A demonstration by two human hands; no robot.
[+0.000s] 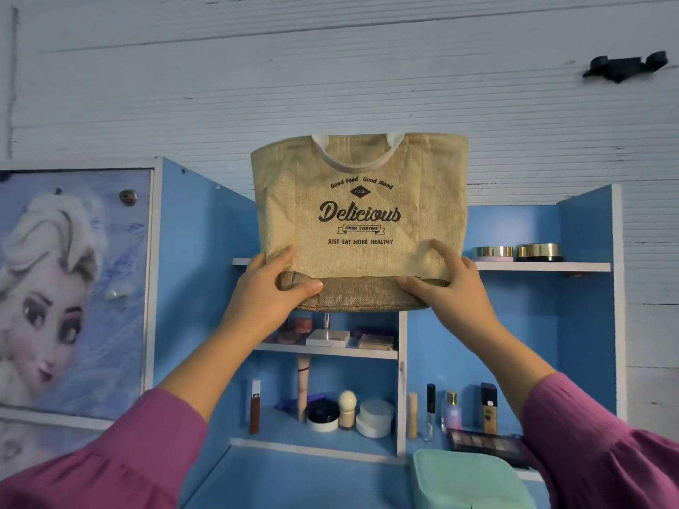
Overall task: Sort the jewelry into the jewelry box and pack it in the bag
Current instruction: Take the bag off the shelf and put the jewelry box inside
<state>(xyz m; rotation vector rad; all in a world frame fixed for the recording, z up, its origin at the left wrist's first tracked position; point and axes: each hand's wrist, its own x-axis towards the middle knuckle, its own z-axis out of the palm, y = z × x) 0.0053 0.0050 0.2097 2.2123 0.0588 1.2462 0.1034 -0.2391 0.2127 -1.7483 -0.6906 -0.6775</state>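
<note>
Blue surface [294, 483] below blue shelves [327, 351] of cosmetics; white plank wall. Both hands, left [270, 288] and right [446, 288], grip bag [360, 214] by its bottom corners, raised upright before shelves. Teal box [466, 479] cut off at the bottom edge; contents unseen.

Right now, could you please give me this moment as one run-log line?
stage: fetching bag | left hand: grips jute bag bottom corner | right hand: grips other corner | bag: upright at shelf | teal box: below, closed
</note>
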